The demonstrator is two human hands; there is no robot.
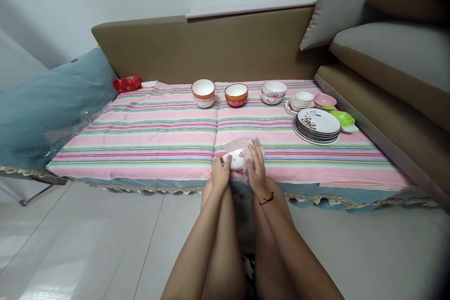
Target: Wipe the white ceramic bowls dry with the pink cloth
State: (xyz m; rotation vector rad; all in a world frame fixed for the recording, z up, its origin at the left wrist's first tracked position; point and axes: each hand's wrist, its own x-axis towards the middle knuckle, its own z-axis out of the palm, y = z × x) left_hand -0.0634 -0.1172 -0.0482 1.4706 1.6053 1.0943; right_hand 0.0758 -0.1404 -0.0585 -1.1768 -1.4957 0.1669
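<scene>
Just above my knees, a white bowl (233, 159) with red printed marks is tilted on its side at the front of the striped cloth. My left hand (221, 171) grips its left edge, the thumb lying on the outer wall. In my right hand (256, 168) is a thin pale cloth or tissue (242, 143), pressed against the bowl's right side; part of it spreads out behind the bowl. The right fingers are bent over this wipe, which hides the bowl's right part.
Stacked bowls stand at the back: orange-and-white (203, 93), orange-and-red (236, 95) and white (273, 92). To the right are a plate stack (318, 122), small white dishes (304, 97), a pink bowl (325, 100) and a green dish (346, 121). A red bundle (128, 84) lies far left.
</scene>
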